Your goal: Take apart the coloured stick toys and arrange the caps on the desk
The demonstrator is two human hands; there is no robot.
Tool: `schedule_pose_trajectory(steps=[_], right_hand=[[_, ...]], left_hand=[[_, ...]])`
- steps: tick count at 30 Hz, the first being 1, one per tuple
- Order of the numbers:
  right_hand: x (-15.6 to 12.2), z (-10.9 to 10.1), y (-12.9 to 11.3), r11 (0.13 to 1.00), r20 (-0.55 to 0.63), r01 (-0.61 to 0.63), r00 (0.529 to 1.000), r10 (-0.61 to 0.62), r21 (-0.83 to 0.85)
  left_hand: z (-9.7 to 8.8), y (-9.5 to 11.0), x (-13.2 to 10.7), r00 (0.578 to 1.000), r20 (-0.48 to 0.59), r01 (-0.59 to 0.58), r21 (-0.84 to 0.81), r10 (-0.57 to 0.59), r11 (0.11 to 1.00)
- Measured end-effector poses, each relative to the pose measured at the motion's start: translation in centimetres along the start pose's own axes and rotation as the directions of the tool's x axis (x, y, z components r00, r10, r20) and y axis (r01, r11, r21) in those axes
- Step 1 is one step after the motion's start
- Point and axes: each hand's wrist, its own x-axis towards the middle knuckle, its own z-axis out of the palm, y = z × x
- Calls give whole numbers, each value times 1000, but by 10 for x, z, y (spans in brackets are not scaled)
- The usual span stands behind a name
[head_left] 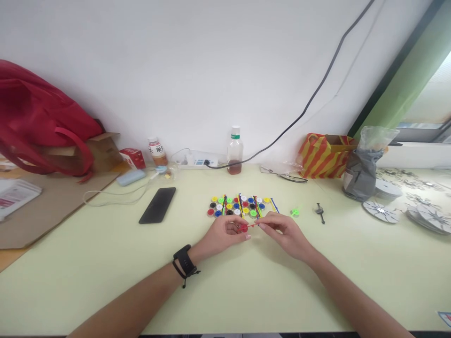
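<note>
My left hand (227,233), with a black watch at the wrist, is closed around a small red round plastic piece (244,228). Between the thumb and fingertips of my right hand (283,232) is one end of a thin red plastic stick (252,225), whose other end meets the red piece. Just beyond my hands lie rows of small coloured discs (213,205), with thin coloured sticks (240,202) laid between them. To the right rest a green disc with a green stick (295,212) and a black arrow with a round middle (319,211).
A black phone (157,205) lies left of the discs. Along the wall stand a drink bottle (235,152), a power strip (197,159) and a striped bag (326,157). Grey slotted discs (381,211) are stacked at right; a red backpack (45,117) sits at left.
</note>
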Motion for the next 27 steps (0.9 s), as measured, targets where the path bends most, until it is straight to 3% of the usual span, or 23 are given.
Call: schedule_pose_trajectory(steps=[4,12,18,22,27], right_hand=[[-1,10,4,998,-39,56,998,-57,-29],[-3,19,10,978,-6,172,985,-174,-122],[0,16,3,994,-36,113,993,-113,-3],[1,16,-2,998,-17,61,998,-62,-25],[-1,12,-9,999,33,5,999,-4,-35]], left_hand=[[-1,2,0,1000,25,-10,-7,11,1000],[-3,6,0,996,86,17,-47,-13,999],[-3,6,-1,998,59,-32,-13,33,999],[1,5,-3,995,22,-97,22,96,995],[4,5,-6,970,-47,-224,230,240,947]])
